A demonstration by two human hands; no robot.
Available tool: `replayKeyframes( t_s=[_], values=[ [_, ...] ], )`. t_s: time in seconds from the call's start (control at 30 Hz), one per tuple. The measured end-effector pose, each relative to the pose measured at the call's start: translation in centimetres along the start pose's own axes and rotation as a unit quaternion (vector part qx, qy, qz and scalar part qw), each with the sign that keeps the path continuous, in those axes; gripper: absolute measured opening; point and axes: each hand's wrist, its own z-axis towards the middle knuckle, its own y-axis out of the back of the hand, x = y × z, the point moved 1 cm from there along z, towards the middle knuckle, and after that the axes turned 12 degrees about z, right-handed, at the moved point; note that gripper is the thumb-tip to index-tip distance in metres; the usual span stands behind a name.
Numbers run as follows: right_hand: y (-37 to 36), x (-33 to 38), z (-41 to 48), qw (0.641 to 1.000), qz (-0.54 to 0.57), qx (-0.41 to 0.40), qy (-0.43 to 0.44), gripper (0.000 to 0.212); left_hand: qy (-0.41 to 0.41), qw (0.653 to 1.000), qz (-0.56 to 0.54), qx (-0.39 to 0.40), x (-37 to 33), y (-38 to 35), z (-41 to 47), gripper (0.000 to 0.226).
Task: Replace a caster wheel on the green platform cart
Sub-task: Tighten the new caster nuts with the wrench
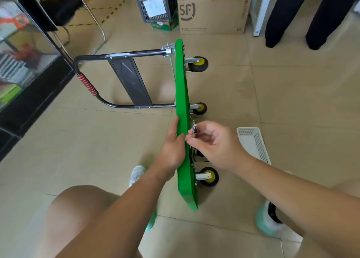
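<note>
The green platform cart (pixel 182 86) stands on its side edge on the floor, its black handle (pixel 124 82) folded out to the left. Black caster wheels with yellow hubs stick out to the right: a far one (pixel 198 63), a middle one (pixel 200 108) and a near one (pixel 210 176). My left hand (pixel 172 144) grips the deck's upper edge. My right hand (pixel 212 142) pinches a small metal tool, apparently a wrench (pixel 194 129), against the underside; another caster is partly hidden under this hand.
A white perforated basket (pixel 253 142) lies on the floor at the right. Cardboard boxes (pixel 212 14) and a black crate (pixel 155 4) stand at the back. A person's dark trouser legs (pixel 296 16) are at the far right. A glass cabinet (pixel 21 62) lines the left.
</note>
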Motion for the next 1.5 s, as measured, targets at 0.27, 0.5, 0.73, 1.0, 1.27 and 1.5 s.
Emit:
replayKeyframes(
  t_s=[0.27, 0.5, 0.73, 1.0, 1.27, 1.5],
  values=[
    [1.1, -0.9, 2.0, 0.999, 0.029, -0.024, -0.020, 0.012, -0.001, 1.000, 0.004, -0.003, -0.1, 0.0, 0.0, 0.061],
    [1.8, -1.4, 5.1, 0.997, -0.025, -0.011, -0.075, 0.015, -0.019, 1.000, 0.015, -0.012, 0.0, 0.0, -0.2, 0.059],
    [1.2, -1.5, 6.2, 0.994, 0.000, 0.021, -0.109, 0.013, -0.015, 0.999, 0.028, -0.012, 1.0, 0.0, 0.2, 0.057],
    [1.4, 0.7, 5.6, 0.999, -0.010, 0.025, -0.029, 0.013, -0.019, 0.999, 0.024, -0.012, 0.8, 0.1, 0.3, 0.058],
    [1.8, 2.1, 1.4, 0.999, 0.002, 0.046, 0.026, 0.020, -0.021, 1.000, 0.005, -0.008, 0.6, 0.2, 0.0, 0.057],
    [1.3, 1.7, -0.1, 0.999, -0.008, 0.027, 0.033, 0.023, -0.023, 0.999, 0.028, -0.019, -0.3, 0.3, -0.8, 0.057]
  ],
)
